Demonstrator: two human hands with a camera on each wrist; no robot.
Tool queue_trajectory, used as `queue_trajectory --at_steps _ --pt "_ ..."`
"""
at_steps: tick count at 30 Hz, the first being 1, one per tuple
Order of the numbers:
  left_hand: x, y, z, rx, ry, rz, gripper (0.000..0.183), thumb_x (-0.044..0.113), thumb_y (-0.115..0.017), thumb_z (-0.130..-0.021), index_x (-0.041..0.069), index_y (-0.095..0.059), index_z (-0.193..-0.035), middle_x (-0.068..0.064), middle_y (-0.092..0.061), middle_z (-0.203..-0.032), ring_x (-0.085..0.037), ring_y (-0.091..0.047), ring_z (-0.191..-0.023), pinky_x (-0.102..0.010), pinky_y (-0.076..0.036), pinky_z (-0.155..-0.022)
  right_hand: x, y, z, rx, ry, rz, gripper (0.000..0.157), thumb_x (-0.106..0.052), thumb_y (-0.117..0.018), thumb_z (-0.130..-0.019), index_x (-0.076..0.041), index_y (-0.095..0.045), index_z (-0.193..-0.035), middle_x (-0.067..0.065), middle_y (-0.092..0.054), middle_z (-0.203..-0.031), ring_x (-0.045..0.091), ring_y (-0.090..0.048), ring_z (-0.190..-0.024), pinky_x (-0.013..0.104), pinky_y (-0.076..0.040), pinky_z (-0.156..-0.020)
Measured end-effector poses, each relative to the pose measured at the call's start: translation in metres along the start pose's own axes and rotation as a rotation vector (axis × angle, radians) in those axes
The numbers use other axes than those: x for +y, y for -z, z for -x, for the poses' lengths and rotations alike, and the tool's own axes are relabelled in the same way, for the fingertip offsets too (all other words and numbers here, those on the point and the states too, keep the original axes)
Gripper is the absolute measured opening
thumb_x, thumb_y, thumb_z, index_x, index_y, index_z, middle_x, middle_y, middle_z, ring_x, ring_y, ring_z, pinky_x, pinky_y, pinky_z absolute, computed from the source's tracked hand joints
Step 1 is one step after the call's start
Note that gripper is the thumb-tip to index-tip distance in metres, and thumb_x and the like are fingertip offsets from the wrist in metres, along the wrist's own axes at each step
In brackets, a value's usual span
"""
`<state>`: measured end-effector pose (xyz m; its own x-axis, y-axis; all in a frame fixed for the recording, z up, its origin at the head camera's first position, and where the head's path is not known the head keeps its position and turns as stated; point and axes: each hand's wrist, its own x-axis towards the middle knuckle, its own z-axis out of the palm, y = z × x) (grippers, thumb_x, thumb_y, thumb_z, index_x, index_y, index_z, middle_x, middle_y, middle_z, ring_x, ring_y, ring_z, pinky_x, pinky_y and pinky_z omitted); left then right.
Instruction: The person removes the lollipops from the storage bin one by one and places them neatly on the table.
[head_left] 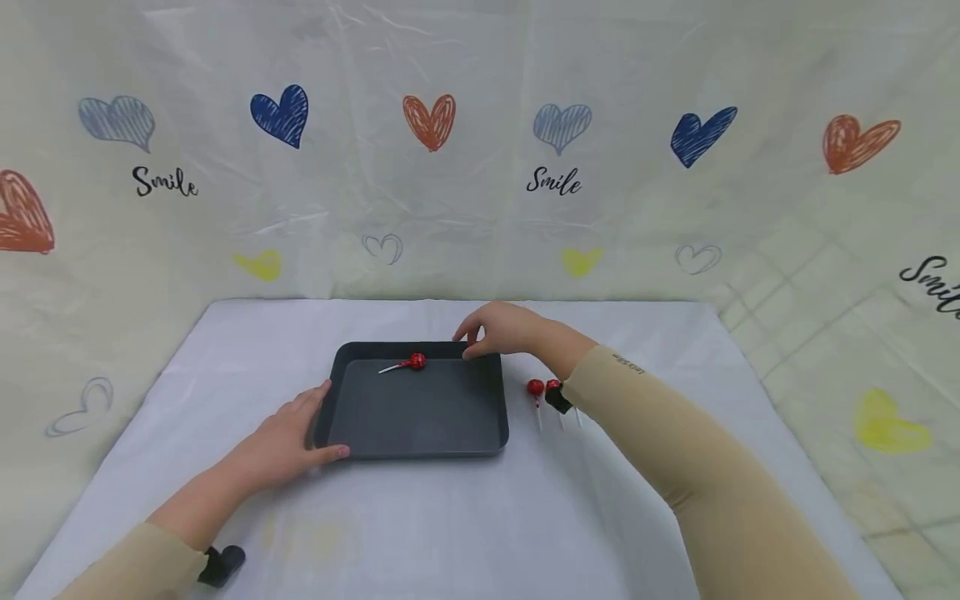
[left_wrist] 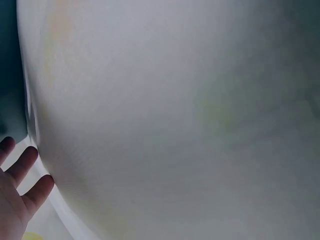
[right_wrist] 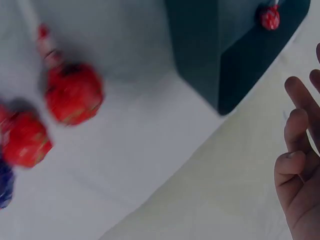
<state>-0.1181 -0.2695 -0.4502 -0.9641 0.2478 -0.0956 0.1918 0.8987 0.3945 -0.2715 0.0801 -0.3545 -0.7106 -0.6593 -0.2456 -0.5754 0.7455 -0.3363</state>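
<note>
A dark grey rectangular tray (head_left: 420, 417) lies on the white-covered table. One red-wrapped lollipop (head_left: 417, 361) is inside it near the far side, its white stick pointing left. My left hand (head_left: 281, 437) rests against the tray's left side, fingers stretched along the edge and thumb at the near left corner. Over the far right corner hovers my right hand (head_left: 502, 327), fingers loosely bent with nothing between them. Right of the tray lies a red lollipop (head_left: 535, 387); another red one (right_wrist: 26, 139) and a blue-wrapped one (right_wrist: 6, 185) lie beside it, partly hidden by my sleeve in the head view.
A white cloth (head_left: 420, 525) covers the table. Behind it hangs a pale backdrop (head_left: 480, 242) printed with hearts and the word Smile. Black wrist devices, one on the left wrist (head_left: 221, 567) and one on the right (head_left: 557, 397), stick out from the sleeves.
</note>
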Motion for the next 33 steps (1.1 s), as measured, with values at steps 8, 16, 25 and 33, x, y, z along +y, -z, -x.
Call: queue_trajectory --at_steps 8,16,25,33 --pt "-0.003 -0.002 -0.003 -0.004 -0.006 0.002 0.116 0.071 -0.068 -0.079 0.004 -0.016 -0.158 -0.026 -0.031 -0.155 -0.049 -0.033 -0.138 -0.065 -0.034 -0.106 -0.032 -0.017 -0.039 0.017 0.058 0.236 0.037 -0.036 -0.074 -0.090 -0.024 -0.070 -0.125 -0.009 -0.069 -0.097 0.007 -0.060 -0.087 0.027 -0.051 -0.079" --pt "-0.005 -0.002 -0.002 -0.006 0.002 -0.010 0.118 0.074 -0.066 -0.078 0.005 -0.015 -0.159 -0.027 -0.029 -0.155 -0.050 -0.034 -0.137 -0.065 -0.035 -0.106 -0.054 -0.031 -0.063 -0.020 0.015 0.371 0.040 -0.040 -0.070 -0.092 -0.025 -0.067 -0.130 -0.006 -0.068 -0.119 0.011 -0.060 -0.104 0.032 -0.051 -0.091" --pt "-0.001 0.001 -0.001 -0.028 0.014 0.001 0.117 0.073 -0.065 -0.079 0.006 -0.013 -0.159 -0.027 -0.028 -0.156 -0.050 -0.033 -0.138 -0.065 -0.034 -0.106 -0.065 -0.043 -0.072 -0.029 -0.009 0.422 0.032 -0.034 -0.069 -0.094 -0.021 -0.069 -0.124 -0.006 -0.068 -0.108 0.011 -0.060 -0.094 0.030 -0.051 -0.085" --pt "0.000 0.002 0.001 -0.034 0.024 0.001 0.116 0.072 -0.066 -0.079 0.006 -0.013 -0.159 -0.027 -0.028 -0.156 -0.050 -0.033 -0.138 -0.065 -0.034 -0.106 -0.067 -0.045 -0.072 -0.048 -0.007 0.406 0.018 -0.028 -0.066 -0.097 -0.020 -0.073 -0.111 -0.005 -0.068 -0.097 0.012 -0.059 -0.086 0.029 -0.052 -0.081"
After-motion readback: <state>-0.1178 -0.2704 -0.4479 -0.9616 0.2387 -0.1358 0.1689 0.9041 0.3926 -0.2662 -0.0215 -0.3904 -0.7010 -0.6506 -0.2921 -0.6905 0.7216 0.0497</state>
